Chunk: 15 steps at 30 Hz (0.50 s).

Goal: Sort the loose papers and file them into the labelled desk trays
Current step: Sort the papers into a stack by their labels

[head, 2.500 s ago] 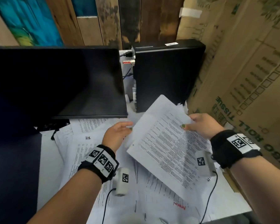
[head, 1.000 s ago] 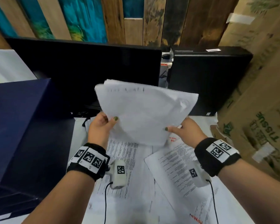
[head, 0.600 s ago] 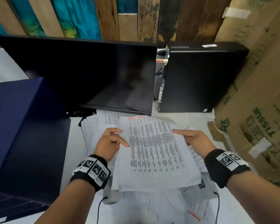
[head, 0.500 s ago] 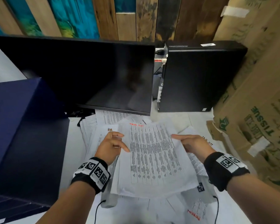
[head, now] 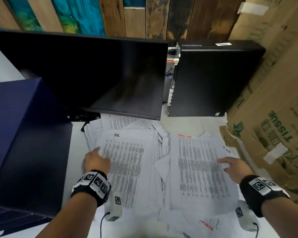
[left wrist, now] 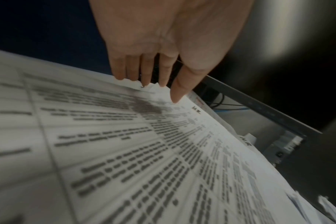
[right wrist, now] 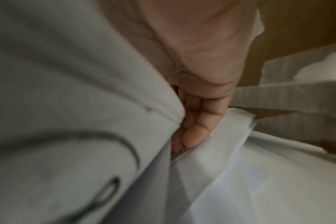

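Printed sheets cover the white desk (head: 196, 123). A pile topped by a sheet marked "HR" (head: 126, 167) in red lies at centre left. My left hand (head: 97, 158) is at this pile's left edge with straight fingers (left wrist: 146, 72), and its thumb touches the top sheet (left wrist: 125, 151). To the right lies a second stack with a red heading (head: 198, 170). My right hand (head: 231, 167) grips its right edge, thumb on top and fingers (right wrist: 194, 121) curled under the paper (right wrist: 67, 106). No labelled tray is in view.
A black monitor (head: 93, 74) and a black computer tower (head: 213, 79) stand behind the papers. Cardboard boxes (head: 273, 121) crowd the right side. A dark blue box (head: 21, 134) fills the left. More sheets, one with red writing (head: 206, 225), lie at the near edge.
Half a second ago both hands held one stack at the centre. My right hand has since moved that stack to the right. My left hand let go and went left to the HR pile.
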Available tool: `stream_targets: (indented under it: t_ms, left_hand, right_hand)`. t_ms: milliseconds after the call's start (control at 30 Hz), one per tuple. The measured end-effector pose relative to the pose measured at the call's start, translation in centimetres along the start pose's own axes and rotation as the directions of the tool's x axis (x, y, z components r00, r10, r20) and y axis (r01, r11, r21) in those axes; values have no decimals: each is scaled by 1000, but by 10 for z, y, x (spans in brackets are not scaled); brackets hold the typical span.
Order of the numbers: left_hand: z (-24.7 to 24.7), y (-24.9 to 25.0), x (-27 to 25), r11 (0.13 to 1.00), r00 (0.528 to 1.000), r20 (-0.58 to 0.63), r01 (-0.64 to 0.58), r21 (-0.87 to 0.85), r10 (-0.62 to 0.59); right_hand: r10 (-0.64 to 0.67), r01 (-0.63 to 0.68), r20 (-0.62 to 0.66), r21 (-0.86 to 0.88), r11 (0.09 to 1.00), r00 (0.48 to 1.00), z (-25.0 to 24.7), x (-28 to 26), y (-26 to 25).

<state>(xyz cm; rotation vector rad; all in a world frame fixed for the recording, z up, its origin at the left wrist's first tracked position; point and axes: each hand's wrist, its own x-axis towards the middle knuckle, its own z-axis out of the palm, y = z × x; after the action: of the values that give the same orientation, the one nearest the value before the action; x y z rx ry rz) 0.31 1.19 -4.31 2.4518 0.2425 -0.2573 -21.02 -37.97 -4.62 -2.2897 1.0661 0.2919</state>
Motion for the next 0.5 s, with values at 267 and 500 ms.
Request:
stream_targets:
  t_ms: [267,500]
  left_hand:
    - [-3,-23,15,993,990,77,118,18,-119]
    - [-5,-29,24,993,979,178,88,73,-100]
  right_hand:
    - [-143,112,-95,-281,953,985,-21,-13,-83]
    - [-393,441,307,-105,891,867,46,-52,-168]
